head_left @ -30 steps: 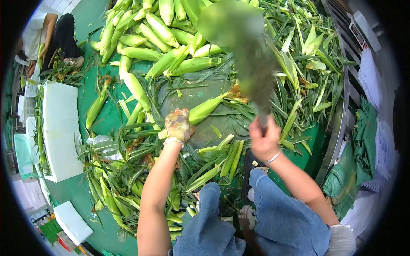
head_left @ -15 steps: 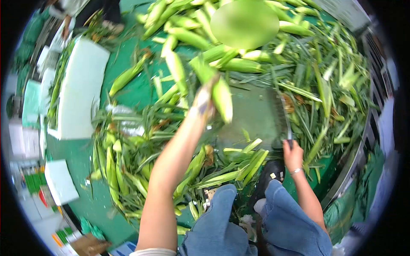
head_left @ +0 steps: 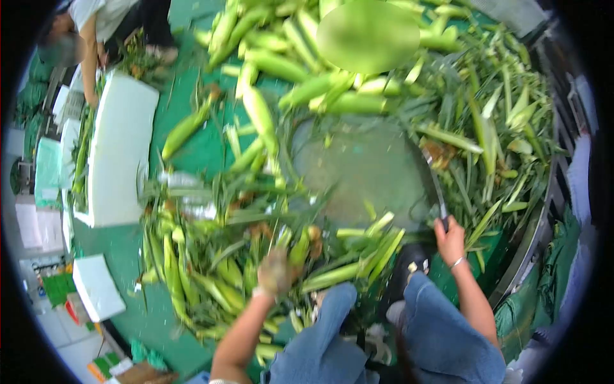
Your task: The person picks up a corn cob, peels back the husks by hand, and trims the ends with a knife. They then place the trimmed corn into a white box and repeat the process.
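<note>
My right hand (head_left: 451, 243) is closed round the dark handle of a long knife (head_left: 435, 182). Its blade points away from me along the right edge of a grey-green board (head_left: 364, 173). Motion smears my left hand (head_left: 275, 272), which appears gloved; it is low over the heap of green corn and leaves (head_left: 217, 275) left of my knee. A green corn ear (head_left: 299, 249) is right beside its fingers, but I cannot make out whether they grip anything. Cut leaf stalks (head_left: 339, 275) lie at the board's near edge.
Corn ears (head_left: 275, 64) are piled beyond the board. Loose leaves (head_left: 486, 147) heap up on the right, by a metal edge. A white foam box (head_left: 121, 147) stands at left, with another person's arm (head_left: 89, 57) reaching in behind it. One ear (head_left: 185, 131) lies apart on the green floor.
My left hand has come back from over the board to the near left heap; the corn ear it carried is no longer in it. The knife hand has shifted slightly right. The other person leans further in.
</note>
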The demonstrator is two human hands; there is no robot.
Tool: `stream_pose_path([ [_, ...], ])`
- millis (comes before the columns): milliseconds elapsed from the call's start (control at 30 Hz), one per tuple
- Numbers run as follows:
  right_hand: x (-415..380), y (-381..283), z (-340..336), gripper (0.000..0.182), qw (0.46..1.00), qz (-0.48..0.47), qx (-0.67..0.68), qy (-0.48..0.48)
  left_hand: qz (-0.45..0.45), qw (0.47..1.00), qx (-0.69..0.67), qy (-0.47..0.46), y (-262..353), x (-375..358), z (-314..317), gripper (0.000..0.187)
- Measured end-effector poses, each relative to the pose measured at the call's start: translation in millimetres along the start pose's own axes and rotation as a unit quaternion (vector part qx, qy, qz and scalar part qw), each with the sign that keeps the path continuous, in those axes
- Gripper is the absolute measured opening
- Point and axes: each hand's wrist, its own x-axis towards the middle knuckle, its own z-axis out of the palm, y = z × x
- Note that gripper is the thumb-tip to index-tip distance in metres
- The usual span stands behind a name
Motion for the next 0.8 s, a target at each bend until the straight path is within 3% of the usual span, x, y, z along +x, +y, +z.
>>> stream_pose_path([
  [33,-0.2,-1.2,-1.5,0.029,1.0,0.021,0.007,-0.008,-0.015,0.998,0.033,0.058,15.5,-18.7,-2.9,0.065],
  [67,0.4,-11.4,-7.8,0.031,0.998,0.051,0.024,-0.027,-0.116,0.989,-0.036,-0.086,25.2,-16.9,-14.4,0.07],
  [167,-1.7,-10.6,-7.4,0.032,0.996,0.064,0.047,-0.029,-0.123,0.984,-0.082,-0.097,37.3,7.1,-48.5,0.064],
  [233,-1.5,-7.7,-3.2,0.032,0.996,0.064,0.06,-0.025,-0.005,0.993,-0.077,0.088,61.2,32.5,-87.3,0.064],
  [267,-3.3,-4.7,0.1,0.032,0.994,0.079,0.074,-0.02,0.027,0.989,-0.128,0.072,76.7,58.9,-110.2,0.064],
  [300,-5.4,-2.9,3.3,0.032,0.992,0.091,0.09,-0.017,0.082,0.97,-0.165,0.16,96.1,82.2,-124.3,0.063],
  [333,-2.6,-1.1,5.6,0.032,0.992,0.086,0.091,-0.019,0.025,0.968,-0.249,-0.019,124.1,111.4,-161.2,0.071],
  [367,-2.1,2.4,7.4,0.032,0.991,0.087,0.099,-0.021,0.086,0.967,-0.208,0.12,132.7,132.7,-121.4,0.08],
  [433,-1.6,5.2,5.0,0.033,0.99,0.084,0.11,-0.026,0.037,0.99,-0.131,-0.024,170.6,189.0,-122.1,0.084],
  [500,-4.4,26.2,15.6,0.034,0.967,0.144,0.206,-0.048,0.056,0.995,-0.03,0.076,172.0,217.0,-50.7,0.084],
  [533,-4.0,15.9,9.5,0.035,0.961,0.164,0.219,-0.052,0.001,0.995,-0.082,-0.052,180.9,217.8,-81.9,0.086],
  [600,-1.2,-33.7,-21.9,0.034,0.986,0.113,0.118,-0.027,0.017,0.995,-0.045,0.087,174.6,214.6,-48.0,0.072],
  [667,5.2,-59.9,-39.0,0.031,0.986,0.063,0.152,0.003,-0.013,0.996,-0.064,-0.054,177.9,224.2,-76.9,0.072],
  [800,34.9,-127.6,-73.1,0.027,0.941,-0.083,0.314,0.09,0.013,0.992,-0.021,-0.125,166.2,223.3,-90.5,0.076],
])
